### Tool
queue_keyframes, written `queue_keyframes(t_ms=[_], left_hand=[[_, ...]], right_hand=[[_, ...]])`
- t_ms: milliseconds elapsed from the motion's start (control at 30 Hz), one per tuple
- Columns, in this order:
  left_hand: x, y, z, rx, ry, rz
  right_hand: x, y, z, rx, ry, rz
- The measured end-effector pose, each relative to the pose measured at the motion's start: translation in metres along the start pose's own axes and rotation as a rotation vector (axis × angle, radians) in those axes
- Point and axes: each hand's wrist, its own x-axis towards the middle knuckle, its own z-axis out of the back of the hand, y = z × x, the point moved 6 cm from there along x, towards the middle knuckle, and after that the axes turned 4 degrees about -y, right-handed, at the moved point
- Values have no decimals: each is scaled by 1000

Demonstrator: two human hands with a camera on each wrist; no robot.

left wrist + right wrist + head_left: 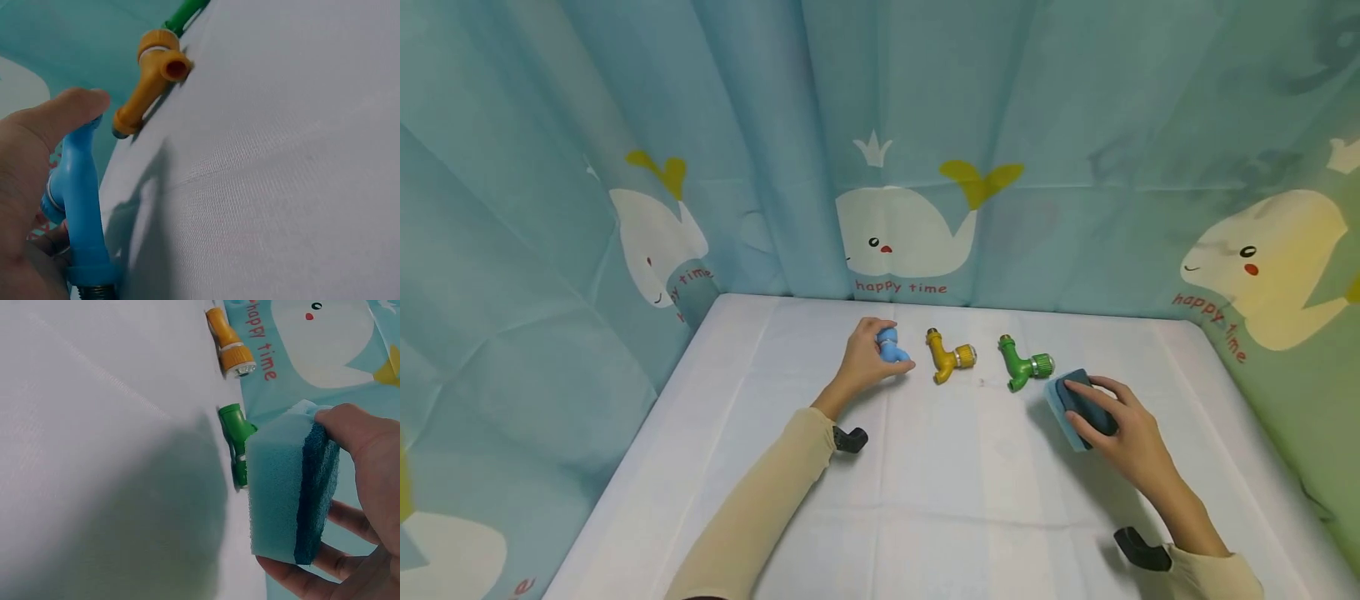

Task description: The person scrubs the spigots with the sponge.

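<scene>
Right hand fingers grip the sponge, half-hiding it; left hand fingers enclose the blue tap.

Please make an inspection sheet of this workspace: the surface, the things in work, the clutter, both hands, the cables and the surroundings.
Surface: white cloth-covered table, creased.
Things in work: blue faucet in the left hand; blue sponge with dark scouring side in the right hand.
Clutter: yellow faucet and green faucet lie on the cloth between the hands.
Hands: left hand grips the blue faucet; right hand holds the sponge.
Cables: nothing seen; black wrist mounts only.
Surroundings: teal whale-print curtain on three sides.
</scene>
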Motion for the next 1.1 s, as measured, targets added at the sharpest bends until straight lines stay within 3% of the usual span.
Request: queue_keyframes(t_ms=[200, 333, 600, 767, 933, 1100], left_hand=[[10, 5, -12, 57, 68, 14], [14, 9, -16, 182, 113, 50], [14, 8, -18, 333, 101, 16], [11, 1, -12, 401, 89, -29], [0, -9, 5, 373, 35, -97], [-18, -7, 23, 340, 7, -93]], right_hand=[[-2, -2, 0, 1, -9, -1], [-3, -2, 0, -2, -15, 0], [-4, -1, 4, -17, -36, 7], [4, -5, 10, -30, -34, 21], [18, -20, 16, -48, -47, 41], [31, -42, 15, -59, -43, 11]])
